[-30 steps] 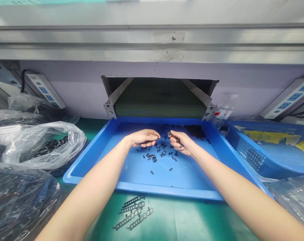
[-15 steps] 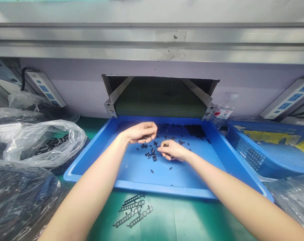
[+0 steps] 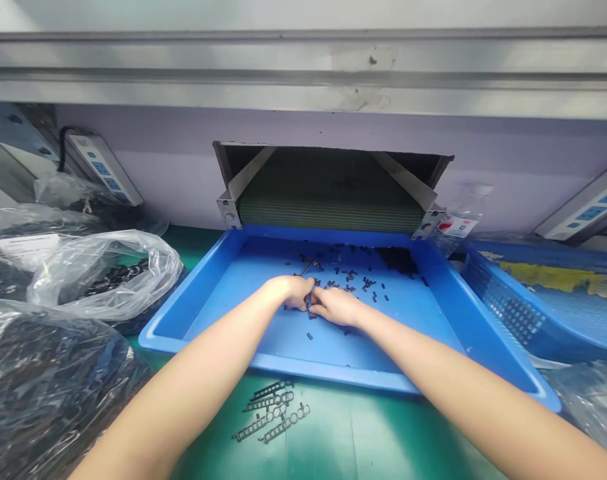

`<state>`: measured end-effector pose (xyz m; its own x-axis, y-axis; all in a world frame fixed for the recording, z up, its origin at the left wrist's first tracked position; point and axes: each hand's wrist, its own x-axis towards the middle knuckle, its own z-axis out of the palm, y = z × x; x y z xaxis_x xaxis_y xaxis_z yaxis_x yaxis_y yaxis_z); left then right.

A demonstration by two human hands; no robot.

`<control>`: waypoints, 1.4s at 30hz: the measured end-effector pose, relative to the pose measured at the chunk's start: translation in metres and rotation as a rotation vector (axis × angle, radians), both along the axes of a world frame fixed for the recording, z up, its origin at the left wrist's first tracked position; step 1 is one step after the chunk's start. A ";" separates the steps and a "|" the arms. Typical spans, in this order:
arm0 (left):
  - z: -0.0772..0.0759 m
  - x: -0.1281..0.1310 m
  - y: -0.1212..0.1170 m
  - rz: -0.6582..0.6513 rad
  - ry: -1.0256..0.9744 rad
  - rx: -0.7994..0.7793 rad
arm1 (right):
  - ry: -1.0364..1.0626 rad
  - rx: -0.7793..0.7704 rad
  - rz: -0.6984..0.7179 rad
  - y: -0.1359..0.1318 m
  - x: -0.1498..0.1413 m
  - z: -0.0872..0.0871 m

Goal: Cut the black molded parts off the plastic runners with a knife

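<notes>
Over the blue tray (image 3: 198, 283) my two hands meet, fingertips almost touching. My left hand (image 3: 294, 292) is closed on a thin black strip (image 3: 306, 268), whose far end sticks out beyond the knuckles. Fingers bent and pressed together, my right hand (image 3: 337, 307) sits just to its right; whatever it pinches is hidden. Small black plastic pieces (image 3: 368, 285) lie scattered around both hands on the tray floor. A single piece (image 3: 309, 336) rests nearer the tray's front.
Several black perforated strips (image 3: 266, 420) lie on the green table (image 3: 328, 433) before the tray. Clear bags of black parts (image 3: 118, 273) crowd the left. A blue basket (image 3: 513, 300) and a bottle (image 3: 458, 220) stand right. A conveyor belt (image 3: 328, 217) ends above the tray's back.
My left hand has come down and toward me, and my right hand has shifted slightly left, so they now meet. A black strip now shows from my left hand. The view has shifted slightly.
</notes>
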<state>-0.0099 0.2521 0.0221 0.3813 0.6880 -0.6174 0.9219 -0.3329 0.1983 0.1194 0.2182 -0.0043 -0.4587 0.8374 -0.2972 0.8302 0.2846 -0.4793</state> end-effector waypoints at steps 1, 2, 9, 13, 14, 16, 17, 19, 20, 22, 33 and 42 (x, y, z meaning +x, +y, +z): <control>-0.001 0.000 0.001 -0.010 -0.007 -0.008 | 0.014 -0.014 -0.004 0.000 0.001 -0.001; -0.002 -0.001 0.002 -0.019 -0.017 -0.019 | 0.037 -0.033 -0.010 0.001 0.003 -0.002; -0.006 -0.016 0.014 0.005 -0.215 -0.157 | 0.376 -0.204 -0.108 0.010 0.023 -0.003; 0.003 -0.023 0.016 0.088 -0.478 -0.258 | 0.544 -0.178 -0.170 0.012 0.032 0.011; 0.007 -0.025 0.016 0.112 -0.569 -0.273 | 0.564 -0.165 -0.177 0.012 0.033 0.014; 0.017 -0.030 0.016 0.170 -0.782 -0.262 | 0.566 -0.144 -0.174 0.011 0.033 0.016; 0.022 -0.033 0.016 0.206 -0.898 -0.231 | 0.550 -0.138 -0.166 0.009 0.031 0.015; 0.030 -0.039 0.016 0.285 -1.122 -0.129 | 0.482 -0.129 -0.132 0.006 0.026 0.011; 0.034 -0.043 0.016 0.323 -1.216 -0.071 | 0.432 -0.122 -0.106 0.005 0.023 0.007; 0.038 -0.049 0.017 0.386 -1.338 0.024 | 0.310 -0.098 -0.041 0.000 0.015 0.002; 0.014 -0.043 0.025 0.331 -0.595 -0.046 | -0.141 0.030 0.173 -0.004 0.006 0.005; -0.005 -0.026 0.026 0.219 -0.151 0.000 | -0.062 -0.022 0.120 -0.004 0.011 0.005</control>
<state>-0.0356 0.2781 0.0176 0.3108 0.7644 -0.5649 0.9321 -0.1288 0.3386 0.1305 0.2144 0.0011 -0.5349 0.7709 -0.3459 0.8194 0.3734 -0.4349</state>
